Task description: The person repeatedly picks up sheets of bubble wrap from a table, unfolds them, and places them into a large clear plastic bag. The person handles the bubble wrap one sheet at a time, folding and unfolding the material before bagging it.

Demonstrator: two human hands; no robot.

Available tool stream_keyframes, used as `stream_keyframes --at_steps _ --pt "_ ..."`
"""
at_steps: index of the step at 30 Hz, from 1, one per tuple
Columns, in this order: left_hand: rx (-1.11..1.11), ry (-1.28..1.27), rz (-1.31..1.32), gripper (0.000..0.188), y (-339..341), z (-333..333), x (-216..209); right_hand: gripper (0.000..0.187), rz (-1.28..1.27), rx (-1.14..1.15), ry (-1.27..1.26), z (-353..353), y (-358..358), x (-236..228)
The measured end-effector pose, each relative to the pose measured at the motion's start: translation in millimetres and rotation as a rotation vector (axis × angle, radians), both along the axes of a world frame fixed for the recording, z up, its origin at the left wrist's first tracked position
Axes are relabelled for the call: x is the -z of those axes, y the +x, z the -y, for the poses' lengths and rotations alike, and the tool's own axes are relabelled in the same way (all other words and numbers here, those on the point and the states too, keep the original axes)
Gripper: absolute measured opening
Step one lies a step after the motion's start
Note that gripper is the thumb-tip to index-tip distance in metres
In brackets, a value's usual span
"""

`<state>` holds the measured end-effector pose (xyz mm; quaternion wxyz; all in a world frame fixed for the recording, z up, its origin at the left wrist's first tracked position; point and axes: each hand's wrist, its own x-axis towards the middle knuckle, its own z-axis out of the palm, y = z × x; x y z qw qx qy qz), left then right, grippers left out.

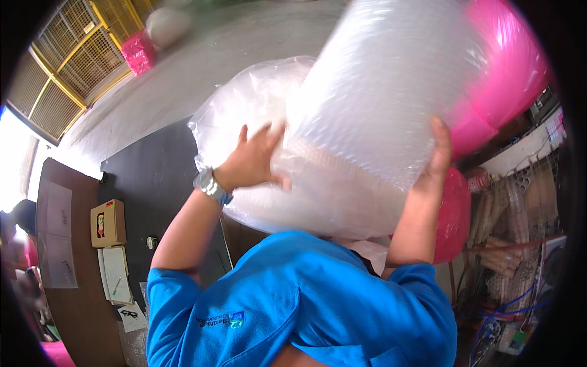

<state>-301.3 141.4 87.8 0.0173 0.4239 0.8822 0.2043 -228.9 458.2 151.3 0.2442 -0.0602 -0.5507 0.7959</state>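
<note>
The left hand [257, 156] is spread wide in my view, fingers apart and with nothing in its grasp, over the near end of a big clear plastic bag; I can't tell whether it touches the film. The right hand [437, 156] lies against the lower right side of a bubble wrap roll [379, 79], one fingertip showing upward; how tightly it is closed I can't make out. The roll stands tilted between the hands and up to the top of my picture, its lower end over the plastic bag [336, 208], and it blocks much of what is behind it.

Just right of the roll, a glossy pink bundle [501, 73] crowds that side, and a second, darker pink bundle [454, 214] sits below, close to the right forearm. On the left I have the dark desk [156, 162], partly covered by the bag. Along its outer edge are a brown box [110, 223], an open notebook [113, 266] with a green pen [116, 285] on it, and a small black item on a paper sheet. A brown panel stands beyond them.

Farther off, I see yellow mesh fencing [76, 64] and a small pink bundle on the floor near it. At right, stacked cardboard [507, 214] and blue cables [510, 303] fill the corner.
</note>
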Motion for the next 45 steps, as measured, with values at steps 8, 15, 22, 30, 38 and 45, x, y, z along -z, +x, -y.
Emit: stream_keyframes --at_steps 8,15,22,30,38,45 --pt "0.020 -0.535 0.051 0.027 75.0 44.1 -69.8 0.057 -0.031 -0.416 -0.408 44.7 -20.1 75.2" --pt "-0.350 -0.173 0.281 0.043 90.7 68.7 -111.1 0.084 0.367 -0.413 0.015 111.6 -34.1 175.5" --pt "-0.753 -0.618 -0.576 0.089 26.9 88.1 -9.3 0.086 0.349 -0.541 0.005 106.7 -37.5 160.8" --pt "-0.868 -0.105 -0.363 0.019 -65.9 139.6 43.4 0.077 0.274 -0.573 -0.011 106.1 -32.8 171.3" --pt "-0.602 1.008 -0.413 0.016 -44.4 39.5 -192.6 0.074 0.245 -0.779 -0.121 136.2 -56.6 153.5" --pt "-0.599 1.085 -0.111 0.034 10.4 23.7 -195.5 0.093 0.328 -0.734 0.203 176.8 -125.8 135.6"
